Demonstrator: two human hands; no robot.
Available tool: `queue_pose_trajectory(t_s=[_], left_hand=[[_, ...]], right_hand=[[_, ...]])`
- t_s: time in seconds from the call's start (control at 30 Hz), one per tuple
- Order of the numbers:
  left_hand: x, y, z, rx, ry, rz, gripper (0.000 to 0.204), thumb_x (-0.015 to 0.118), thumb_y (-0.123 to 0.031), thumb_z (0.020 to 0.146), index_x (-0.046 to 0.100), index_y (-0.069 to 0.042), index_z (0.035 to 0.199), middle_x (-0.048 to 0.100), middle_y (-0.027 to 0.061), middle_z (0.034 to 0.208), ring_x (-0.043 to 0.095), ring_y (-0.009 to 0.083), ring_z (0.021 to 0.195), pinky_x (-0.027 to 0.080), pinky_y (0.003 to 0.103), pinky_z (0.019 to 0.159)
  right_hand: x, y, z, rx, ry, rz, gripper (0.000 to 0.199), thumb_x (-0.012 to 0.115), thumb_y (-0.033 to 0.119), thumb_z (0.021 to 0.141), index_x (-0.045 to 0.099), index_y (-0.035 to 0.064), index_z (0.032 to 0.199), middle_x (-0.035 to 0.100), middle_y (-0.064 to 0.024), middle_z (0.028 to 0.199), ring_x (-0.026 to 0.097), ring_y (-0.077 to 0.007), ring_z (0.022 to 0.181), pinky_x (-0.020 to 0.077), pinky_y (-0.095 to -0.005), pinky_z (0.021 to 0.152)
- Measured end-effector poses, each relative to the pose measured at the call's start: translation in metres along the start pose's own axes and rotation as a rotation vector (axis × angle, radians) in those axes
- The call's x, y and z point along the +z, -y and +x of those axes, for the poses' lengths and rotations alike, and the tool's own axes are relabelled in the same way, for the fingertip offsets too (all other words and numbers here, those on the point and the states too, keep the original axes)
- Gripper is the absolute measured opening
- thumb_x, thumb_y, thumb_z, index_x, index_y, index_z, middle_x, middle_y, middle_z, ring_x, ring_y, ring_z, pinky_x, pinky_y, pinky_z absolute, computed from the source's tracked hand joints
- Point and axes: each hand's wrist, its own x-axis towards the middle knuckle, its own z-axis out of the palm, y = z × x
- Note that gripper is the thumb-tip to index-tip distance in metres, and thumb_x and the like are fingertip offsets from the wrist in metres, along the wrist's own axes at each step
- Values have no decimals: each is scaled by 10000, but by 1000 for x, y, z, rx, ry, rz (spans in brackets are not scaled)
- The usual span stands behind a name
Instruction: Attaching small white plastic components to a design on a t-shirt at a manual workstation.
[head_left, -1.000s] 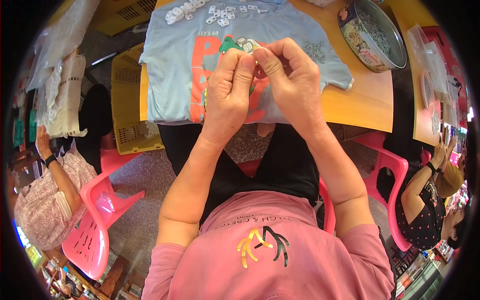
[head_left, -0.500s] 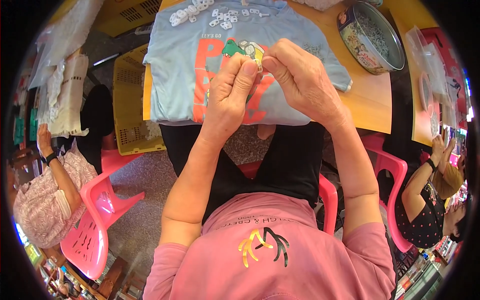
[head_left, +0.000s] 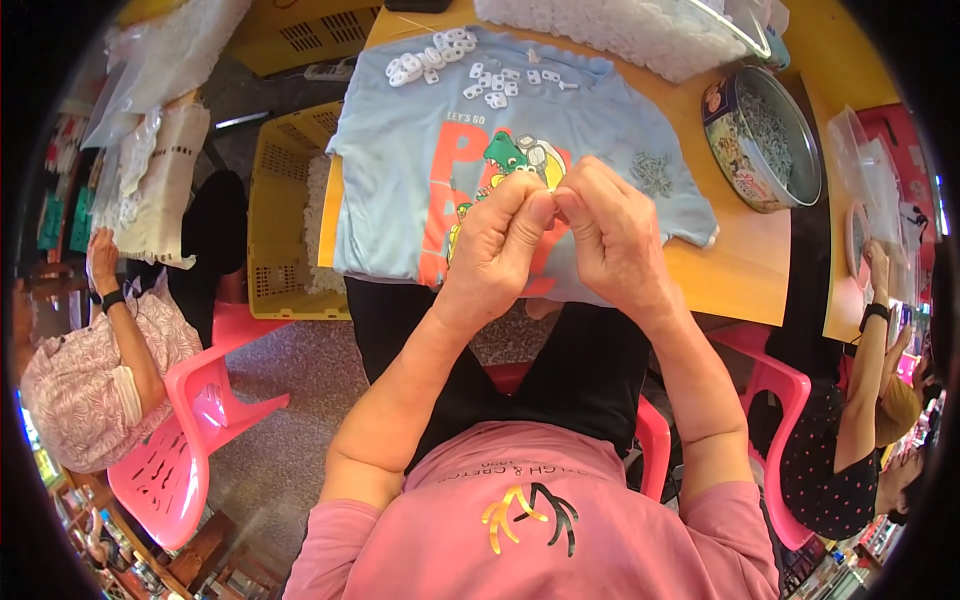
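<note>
A person in a pink shirt sits on a pink plastic chair (head_left: 650,440) at an orange wooden table (head_left: 745,275), seen from above. Both hands are raised together over a light blue cotton T-shirt with a red and green cartoon print (head_left: 420,170) that is spread flat on the table. The left hand (head_left: 495,245) and the right hand (head_left: 615,235) meet at the fingertips, thumbs and forefingers pinched shut on something very small between them; the piece itself is hidden, so I cannot tell what it is.

On the far part of the T-shirt lie loose small white plastic clips (head_left: 440,58), and a little heap of tiny pale parts (head_left: 652,172) sits just beside the right hand. A round metal tin (head_left: 770,135) holding more small parts stands to the right, well within reach.

Work this fine probably goes best with the piece held low over the cloth, so anything dropped lands on the shirt, not the floor.

A yellow plastic crate (head_left: 280,210) stands to the left. Other people sit at either side.
</note>
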Motion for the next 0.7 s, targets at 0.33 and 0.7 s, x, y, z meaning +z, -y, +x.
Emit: queue_pose_trajectory(t_s=[0.33,0.7], left_hand=[[-3,4,7,-89,-5,-319,228,461,-230,1054,556,-67,927,488,-49,786,413,29,704,358,191,620],[-6,-5,4,-57,51,-176,228,468,-212,1048,545,-41,917,499,-32,792,437,56,744,390,223,667]], right_hand=[[-18,0,13,122,108,38,185,526,117,995,534,-20,871,515,-126,743,539,-311,694,438,-353,636],[-25,0,14,-67,217,-40,57,525,10,929,503,-30,896,488,-152,792,501,-334,692,430,-394,633]])
